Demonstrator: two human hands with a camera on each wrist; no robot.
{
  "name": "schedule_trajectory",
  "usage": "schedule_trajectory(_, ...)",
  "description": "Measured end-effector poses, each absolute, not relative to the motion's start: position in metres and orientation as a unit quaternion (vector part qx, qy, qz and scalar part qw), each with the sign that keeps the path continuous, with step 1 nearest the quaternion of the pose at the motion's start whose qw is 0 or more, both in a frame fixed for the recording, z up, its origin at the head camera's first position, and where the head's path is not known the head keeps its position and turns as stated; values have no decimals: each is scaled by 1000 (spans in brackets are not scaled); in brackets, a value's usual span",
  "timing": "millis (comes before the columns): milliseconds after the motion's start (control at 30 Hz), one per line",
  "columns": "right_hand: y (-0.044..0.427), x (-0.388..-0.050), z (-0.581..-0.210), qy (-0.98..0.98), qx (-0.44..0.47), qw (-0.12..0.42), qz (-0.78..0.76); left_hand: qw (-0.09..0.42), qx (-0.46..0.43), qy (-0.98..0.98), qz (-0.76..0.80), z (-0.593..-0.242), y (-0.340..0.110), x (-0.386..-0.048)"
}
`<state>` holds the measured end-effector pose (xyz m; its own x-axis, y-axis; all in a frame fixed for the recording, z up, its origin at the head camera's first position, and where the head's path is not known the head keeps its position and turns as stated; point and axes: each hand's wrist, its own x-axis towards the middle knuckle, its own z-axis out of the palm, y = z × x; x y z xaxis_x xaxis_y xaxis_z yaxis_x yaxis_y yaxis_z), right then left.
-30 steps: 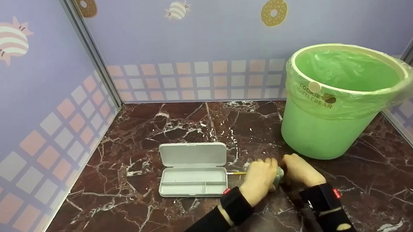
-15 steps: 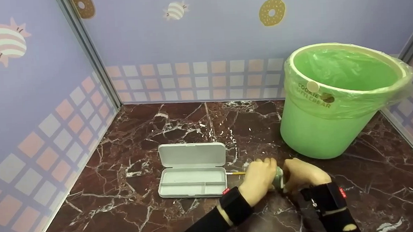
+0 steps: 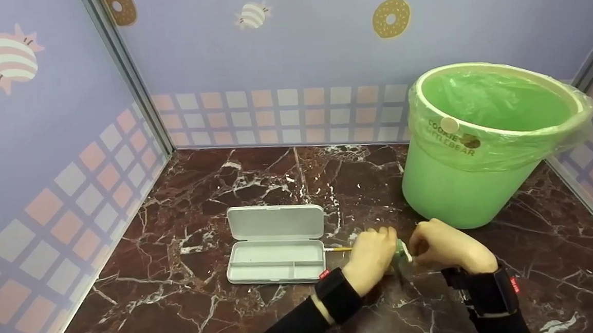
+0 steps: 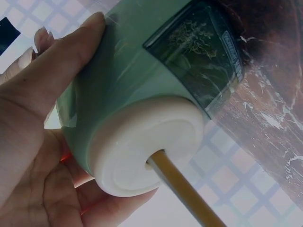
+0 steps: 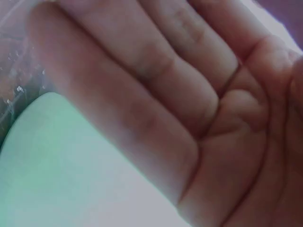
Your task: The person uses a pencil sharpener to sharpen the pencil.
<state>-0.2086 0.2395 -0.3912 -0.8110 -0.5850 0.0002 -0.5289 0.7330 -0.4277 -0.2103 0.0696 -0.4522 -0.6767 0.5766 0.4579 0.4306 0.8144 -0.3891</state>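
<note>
My left hand [image 3: 374,254] grips a green crank pencil sharpener [image 3: 399,251], which lies sideways near the marble surface. In the left wrist view, a yellow pencil [image 4: 185,189] goes into the round hole of the sharpener's cream front; its inner end is hidden. The dark see-through shavings window [image 4: 201,56] shows on the sharpener's side. At the other end, my right hand [image 3: 450,244] has curled fingers at the white crank handle [image 3: 408,254], whose grip is hidden by them. Only bent fingers and palm fill the blurred right wrist view.
An open white pencil case [image 3: 265,251] with divided compartments stands left of the sharpener, its lid raised. Behind the right hand is a green trash bin [image 3: 452,188] with a plastic liner. Patterned wall panels [image 3: 289,48] enclose the marble tabletop [image 3: 181,307].
My right hand has shifted down, then up and rightward, while the white crank handle has swung round. The left hand, sharpener and pencil stay almost in place.
</note>
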Motion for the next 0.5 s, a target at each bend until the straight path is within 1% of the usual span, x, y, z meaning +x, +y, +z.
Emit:
schedule_trajectory(133,241,-211,-389,929,-305,34,-209,295,-277,-906,123,-453,69,-210)
schedule_trajectory(200,241,-213,-390,930,-301,6,-211,290,-278,-908,120,-453,69,-210)
schedule_trajectory(367,237,-216,-396,940,-269,-68,-201,280,-279,-911,118,-451,69,-210)
schedule_trajectory(500,232,-217,-397,950,-241,-97,-175,272,-279,-913,125,-450,70,-210)
